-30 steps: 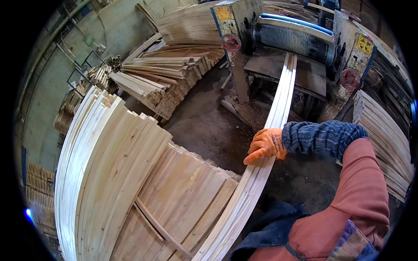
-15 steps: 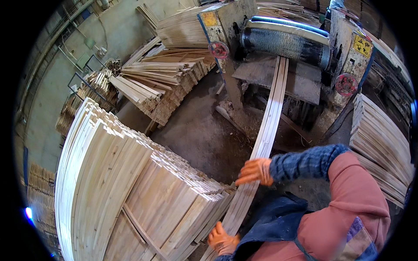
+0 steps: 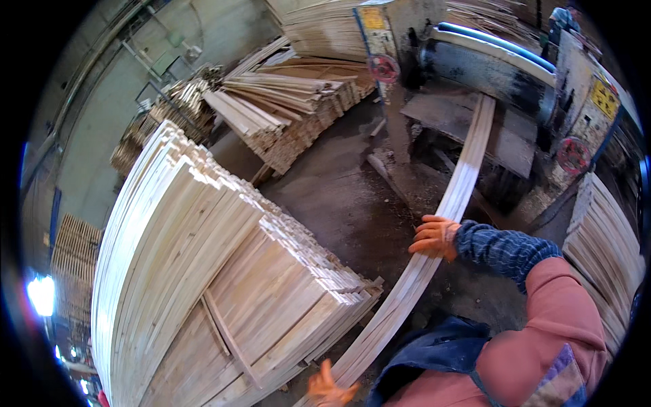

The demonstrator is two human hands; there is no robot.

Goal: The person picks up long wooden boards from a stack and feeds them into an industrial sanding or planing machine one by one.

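Note:
Long, narrow wooden strips (image 3: 400, 305), side by side in a bundle, slope from the lower edge up to the planing machine (image 3: 475, 68). Their far end lies on its metal bed below the roller. My right hand (image 3: 437, 237), in an orange glove, grips across the middle of the bundle, fingers over the left edge. Near the lower edge, my left hand (image 3: 330, 388), gloved alike, is on the near part of the strips with its thumb raised; part of it is cut off by the frame.
A tall stack of wooden boards (image 3: 196, 271) stands close on my left. Another pile of strips (image 3: 285, 108) lies beyond it, and more boards (image 3: 603, 258) lean at the right. Red handwheels (image 3: 574, 155) stick out from the machine's posts. A person (image 3: 561, 24) stands behind the machine.
The view has turned, so the machine and stacks sit further right. My left hand has slid nearer the lower edge along the strips; my right hand keeps its hold on them.

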